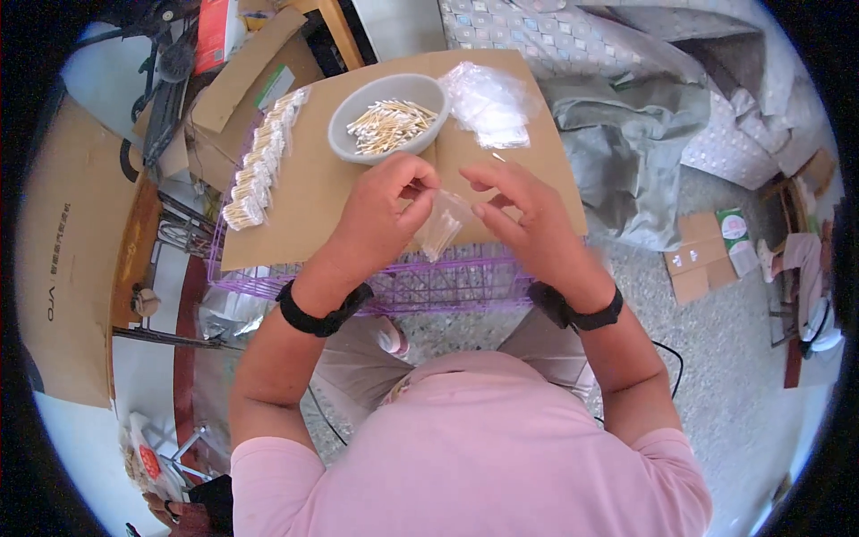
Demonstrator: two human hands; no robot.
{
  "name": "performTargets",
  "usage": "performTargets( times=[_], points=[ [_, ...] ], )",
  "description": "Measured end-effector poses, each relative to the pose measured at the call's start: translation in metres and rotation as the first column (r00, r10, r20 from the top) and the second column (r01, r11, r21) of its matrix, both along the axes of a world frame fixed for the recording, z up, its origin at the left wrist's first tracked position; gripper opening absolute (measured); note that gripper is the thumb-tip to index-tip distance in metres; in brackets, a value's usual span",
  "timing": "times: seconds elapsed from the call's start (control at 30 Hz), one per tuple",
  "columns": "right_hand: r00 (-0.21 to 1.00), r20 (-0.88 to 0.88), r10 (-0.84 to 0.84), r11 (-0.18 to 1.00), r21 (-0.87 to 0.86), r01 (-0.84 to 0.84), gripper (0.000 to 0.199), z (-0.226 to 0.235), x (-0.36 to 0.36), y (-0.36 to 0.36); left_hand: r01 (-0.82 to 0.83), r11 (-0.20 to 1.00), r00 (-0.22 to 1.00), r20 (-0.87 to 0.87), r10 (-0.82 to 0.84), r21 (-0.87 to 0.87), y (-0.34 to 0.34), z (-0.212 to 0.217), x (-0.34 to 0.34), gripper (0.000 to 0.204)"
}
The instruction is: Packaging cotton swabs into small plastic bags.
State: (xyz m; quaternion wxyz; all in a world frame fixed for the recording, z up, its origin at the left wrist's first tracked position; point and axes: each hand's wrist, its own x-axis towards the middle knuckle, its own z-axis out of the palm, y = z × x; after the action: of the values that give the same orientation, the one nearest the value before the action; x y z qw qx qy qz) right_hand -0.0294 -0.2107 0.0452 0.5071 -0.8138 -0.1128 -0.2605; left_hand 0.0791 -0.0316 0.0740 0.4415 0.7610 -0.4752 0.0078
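So both hands are up over a flat sheet of brown cardboard [313,192] that's laid across a purple wire crate [429,285] as a makeshift tabletop. The left hand [383,210] is curled, thumb and fingers pinched on the top edge of a small clear plastic bag with cotton swabs inside [441,228]. The right hand [523,210] is half open, fingers bent and loosely spread, fingertips right at the other side of the bag's mouth; can't really tell if it's gripping the bag or just touching it. The bag hangs between the two hands, tilted, right over the near edge of the cardboard.

Stuff around it: a round grey plastic bowl full of loose wooden-stemmed cotton swabs [389,116] sits just past the left hand, close enough that the knuckles are nearly at its rim. To the right of the bowl is a pile of empty clear plastic bags [488,103]. Along the far left edge of the cardboard there's a long row of already filled little swab packets [261,161]. Both wrists have black bands. Off to the right on the floor is crumpled grey fabric [626,148], and more flattened cardboard [72,259] to the left.
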Motion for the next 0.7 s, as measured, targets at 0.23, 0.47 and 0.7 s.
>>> performTargets(
  times=[0.23,0.47,0.7],
  points=[
    [0.998,-0.067,0.002,1.0,0.025,0.0,0.034,0.0,-0.002,0.007,-0.016,0.998,0.964,0.264,0.001,0.055,0.002,0.009,0.0,0.011],
    [0.998,-0.032,-0.048,0.995,0.083,0.051,0.022,-0.021,0.012,0.011,0.064,0.998,0.988,0.141,-0.067,0.022,0.0,0.012,-0.014,0.015],
    [0.995,-0.034,0.09,0.791,0.609,-0.051,0.015,-0.021,0.003,0.009,-0.104,0.934,0.965,-0.261,0.012,-0.342,0.028,-0.019,-0.019,0.038]
  ],
)
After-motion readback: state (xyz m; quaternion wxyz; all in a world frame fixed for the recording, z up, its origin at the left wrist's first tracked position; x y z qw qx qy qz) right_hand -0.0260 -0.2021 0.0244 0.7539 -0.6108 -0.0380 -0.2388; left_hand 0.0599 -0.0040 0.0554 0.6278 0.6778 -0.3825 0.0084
